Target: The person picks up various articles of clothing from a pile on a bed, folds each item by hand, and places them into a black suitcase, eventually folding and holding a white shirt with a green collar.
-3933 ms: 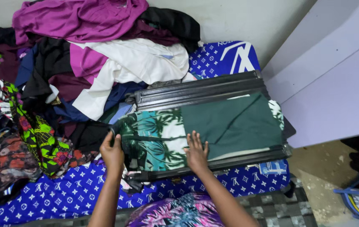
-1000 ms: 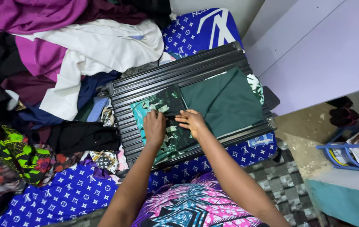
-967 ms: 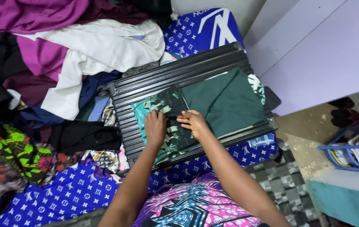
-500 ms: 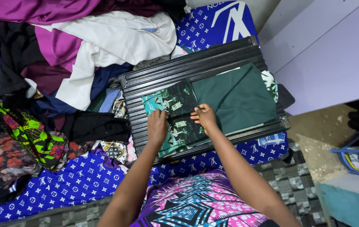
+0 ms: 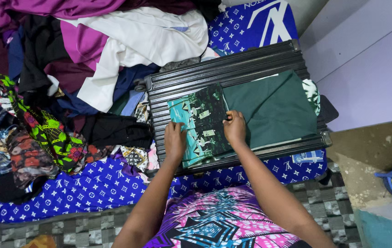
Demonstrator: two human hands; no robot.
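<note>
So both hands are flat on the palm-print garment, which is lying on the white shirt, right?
Not quite. In the head view the left hand and right hand do press the palm-print garment, but it lies on the closed black suitcase, not on the white shirt, which sits in the pile behind.

Teal palm-print cloth, plain dark-green cloth, black ribbed suitcase, blue star-patterned sheet.

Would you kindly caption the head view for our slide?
Both hands, left and right, press a folded palm-print garment flat on a black suitcase.
</note>
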